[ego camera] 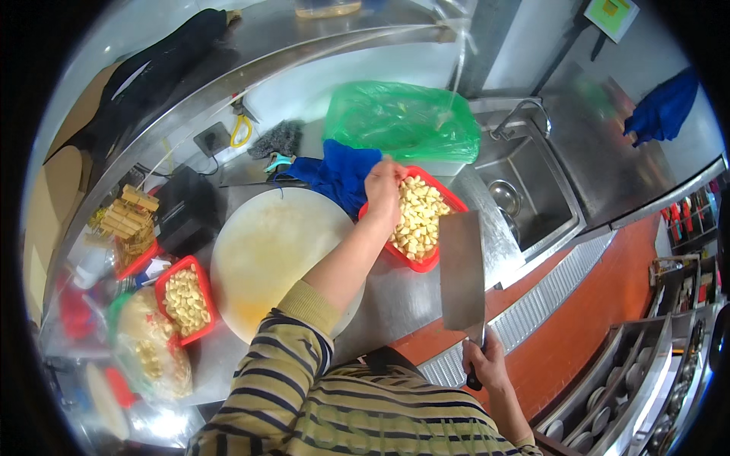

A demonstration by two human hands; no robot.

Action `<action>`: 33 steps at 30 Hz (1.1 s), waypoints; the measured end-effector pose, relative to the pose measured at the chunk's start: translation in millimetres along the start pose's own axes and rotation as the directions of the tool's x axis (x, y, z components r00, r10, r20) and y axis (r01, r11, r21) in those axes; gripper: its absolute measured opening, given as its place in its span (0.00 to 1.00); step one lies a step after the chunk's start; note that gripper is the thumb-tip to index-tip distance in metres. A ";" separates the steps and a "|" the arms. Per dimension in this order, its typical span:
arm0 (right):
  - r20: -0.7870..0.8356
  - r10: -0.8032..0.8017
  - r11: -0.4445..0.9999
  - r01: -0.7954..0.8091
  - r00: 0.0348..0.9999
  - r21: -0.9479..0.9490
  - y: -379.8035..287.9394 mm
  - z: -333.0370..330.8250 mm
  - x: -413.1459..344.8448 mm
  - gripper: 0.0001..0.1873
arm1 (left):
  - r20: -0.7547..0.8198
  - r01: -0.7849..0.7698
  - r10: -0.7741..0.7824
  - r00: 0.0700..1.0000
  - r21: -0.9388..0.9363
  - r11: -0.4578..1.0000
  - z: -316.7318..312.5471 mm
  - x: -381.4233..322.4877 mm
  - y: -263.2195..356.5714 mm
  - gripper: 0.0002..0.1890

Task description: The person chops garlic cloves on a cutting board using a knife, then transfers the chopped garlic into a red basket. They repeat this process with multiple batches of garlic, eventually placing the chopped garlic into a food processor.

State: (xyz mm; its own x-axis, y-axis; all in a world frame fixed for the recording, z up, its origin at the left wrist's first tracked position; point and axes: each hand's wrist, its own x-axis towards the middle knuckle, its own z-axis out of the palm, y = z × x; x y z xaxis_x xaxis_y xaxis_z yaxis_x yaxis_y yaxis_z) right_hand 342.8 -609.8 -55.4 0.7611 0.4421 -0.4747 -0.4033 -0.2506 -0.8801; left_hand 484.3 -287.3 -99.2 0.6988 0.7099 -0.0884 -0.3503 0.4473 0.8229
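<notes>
My right hand (486,360) grips the black handle of a broad cleaver (462,268), its blade pointing away from me beside a red plastic basket (425,267). Peeled garlic cloves (419,219) fill that basket. At its far left rim is my left hand (385,185), next to a blue cloth (336,176); whether its fingers hold the rim, I cannot tell. My left forearm reaches over a round white chopping board (274,245). A smaller red basket (210,285) of garlic cloves stands left of the board, beside a clear bag (154,353) with pale contents.
Behind the large basket lies a green plastic bag (402,122) over a container. A steel sink (527,176) with a tap stands to the right. Yellow-handled scissors (241,131) hang on the wall. Plates sit in a rack (604,387) at lower right.
</notes>
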 end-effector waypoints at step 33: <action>0.062 -0.045 0.968 0.029 0.997 0.248 4.3 43.6 187.7 0.21 | -0.736 -0.053 -0.123 0.666 -0.212 0.976 -398.9 -239.7 162.9 0.11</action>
State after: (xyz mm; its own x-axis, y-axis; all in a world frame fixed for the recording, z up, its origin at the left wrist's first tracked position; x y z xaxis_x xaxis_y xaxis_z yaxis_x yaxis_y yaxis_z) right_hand 461.8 -490.4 -148.8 0.7457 0.5054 -0.4342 -0.4949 -0.0162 -0.8688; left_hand 11.0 -167.6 -167.8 0.0498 0.8179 -0.5732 -0.5108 0.5141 0.6891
